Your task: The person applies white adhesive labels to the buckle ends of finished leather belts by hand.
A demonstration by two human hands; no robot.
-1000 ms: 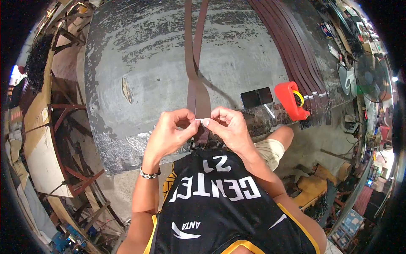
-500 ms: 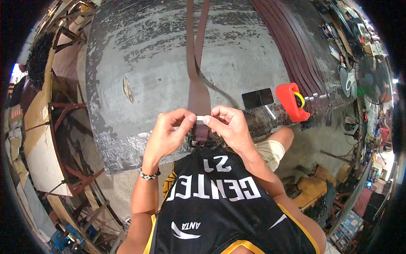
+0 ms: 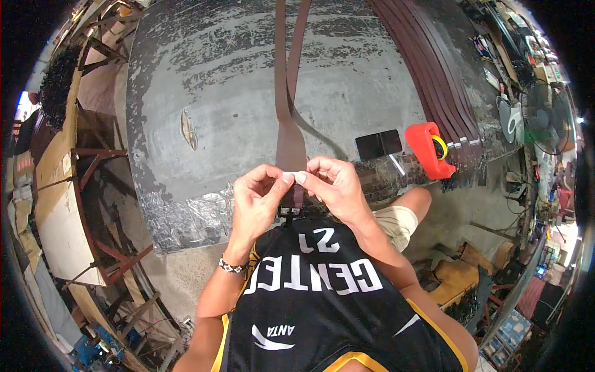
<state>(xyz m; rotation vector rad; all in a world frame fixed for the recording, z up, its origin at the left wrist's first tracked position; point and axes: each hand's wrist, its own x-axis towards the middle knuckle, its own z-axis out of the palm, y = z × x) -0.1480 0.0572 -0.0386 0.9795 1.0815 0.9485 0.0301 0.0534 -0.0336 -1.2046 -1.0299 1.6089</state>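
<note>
Brown strips [image 3: 290, 146] run down the table to my two hands near its front edge. My left hand [image 3: 260, 192] pinches a small white band [image 3: 294, 176] that lies across the strips. From the other side my right hand [image 3: 331, 186] grips the same band, with its thumb close to the left thumb. Below the fingers, a darker end of the strips [image 3: 292, 199] hangs beside a black clip at the table's edge.
To the right lie a black phone [image 3: 379, 144], a small white strip [image 3: 396, 164] and a red tape dispenser [image 3: 429, 150]. A bundle of long brown strips [image 3: 434, 80] stretches over the table's right side [image 3: 235, 80].
My left hand has shifted slightly right, so the thumbs are closer together and less of the white band shows between them.
</note>
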